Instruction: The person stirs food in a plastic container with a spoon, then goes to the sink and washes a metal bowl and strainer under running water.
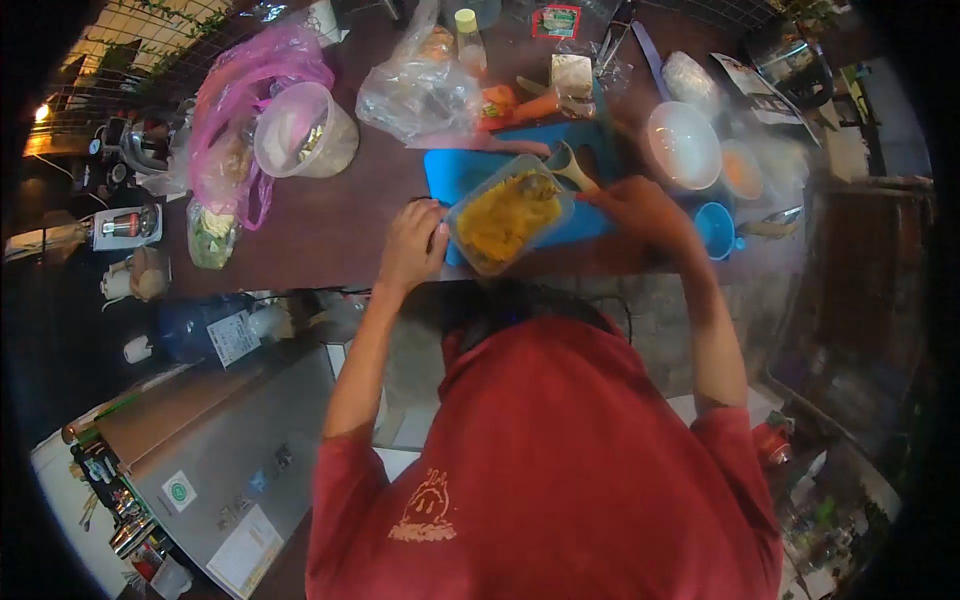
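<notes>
Two hands at the near edge of a dark table (330, 235), beyond a red shirt (570, 450). Nearest, a clear tub (482, 262) of yellow food (500, 228), tilted in view and resting over a blue board (460, 172). Left hand (412, 245) touching the tub's left end, fingers bent; cannot tell whether clamped on it or just steadying. Right hand (650, 215) at the tub's far right, blurred, fingertips drawn together at the end of a pale utensil (578, 172); cannot tell how firm the grip. To the right, a blue cup (714, 230), then a white bowl (684, 145) farther back. To the left, a white bucket (335, 150), just beside a pink bag (262, 75). Past the board, a clear bag (412, 105) and a white block (572, 75). Farthest, a yellow-capped bottle (467, 35) and a red packet (555, 21).
</notes>
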`<state>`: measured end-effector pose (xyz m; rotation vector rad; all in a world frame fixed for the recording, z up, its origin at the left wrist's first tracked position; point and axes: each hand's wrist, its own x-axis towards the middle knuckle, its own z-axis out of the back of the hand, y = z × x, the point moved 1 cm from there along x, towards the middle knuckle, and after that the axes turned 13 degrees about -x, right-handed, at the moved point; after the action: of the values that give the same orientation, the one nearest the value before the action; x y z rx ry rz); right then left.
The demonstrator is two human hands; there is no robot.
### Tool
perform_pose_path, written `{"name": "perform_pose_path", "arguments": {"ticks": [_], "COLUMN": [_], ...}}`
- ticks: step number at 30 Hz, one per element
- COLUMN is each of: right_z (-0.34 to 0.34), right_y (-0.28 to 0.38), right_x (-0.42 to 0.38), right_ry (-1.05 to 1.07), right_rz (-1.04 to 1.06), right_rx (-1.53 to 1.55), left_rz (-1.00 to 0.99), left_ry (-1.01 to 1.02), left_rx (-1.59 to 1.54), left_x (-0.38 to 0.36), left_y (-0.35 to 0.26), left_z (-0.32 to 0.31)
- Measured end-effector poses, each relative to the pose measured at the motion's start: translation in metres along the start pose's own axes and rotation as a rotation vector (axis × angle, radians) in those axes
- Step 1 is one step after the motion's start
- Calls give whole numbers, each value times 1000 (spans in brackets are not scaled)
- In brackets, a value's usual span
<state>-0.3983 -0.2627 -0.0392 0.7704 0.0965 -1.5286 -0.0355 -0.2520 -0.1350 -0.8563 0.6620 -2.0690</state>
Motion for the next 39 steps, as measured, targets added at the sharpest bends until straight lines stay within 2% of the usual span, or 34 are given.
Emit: {"name": "perform_pose_path", "arguments": {"ticks": [2,6,9,11,14,18,20,23,26,29,32,35,39], "right_z": [-2,-36,-44,-24,-53,-65,-63,-70,-74,-77,-105,-78,-65], "right_y": [6,9,-4,7,-15,12,30,32,34,45,33,49,60], "right_x": [-5,7,13,-4,-4,-24,-31,-28,-33,-33,-23,-46,-50], "right_ry": [38,-16,-230,-147,-175,-155,-85,-137,-129,-102,-135,-42,-87], "right_rz": [68,177,330,-37,75,175,-46,-182,-133,-183,-127,-215,-267], "right_rx": [38,129,152,100,53,75,130,217,231,308,299,282,306], "left_rz": [-7,-7,-12,-6,14,-49,-58,-64,-74,-34,-116,-155,-184], "left_ry": [12,-8,-20,-18,3,-3,18,17,4,35,53,106,113], "left_rx": [-2,2,-5,-4,-26,-1,-2,-47,-75,-130,-53,-91,-94], "left_x": [1,-1,0,-1,-1,-2,-3,-3,-5,-1,0,-6,-8], "left_y": [-1,-1,-2,-2,-1,-3,-4,-4,-4,-7,-7,3,11], "left_z": [2,-2,-2,0,-1,1,2,4,6,4,7,4,1]}}
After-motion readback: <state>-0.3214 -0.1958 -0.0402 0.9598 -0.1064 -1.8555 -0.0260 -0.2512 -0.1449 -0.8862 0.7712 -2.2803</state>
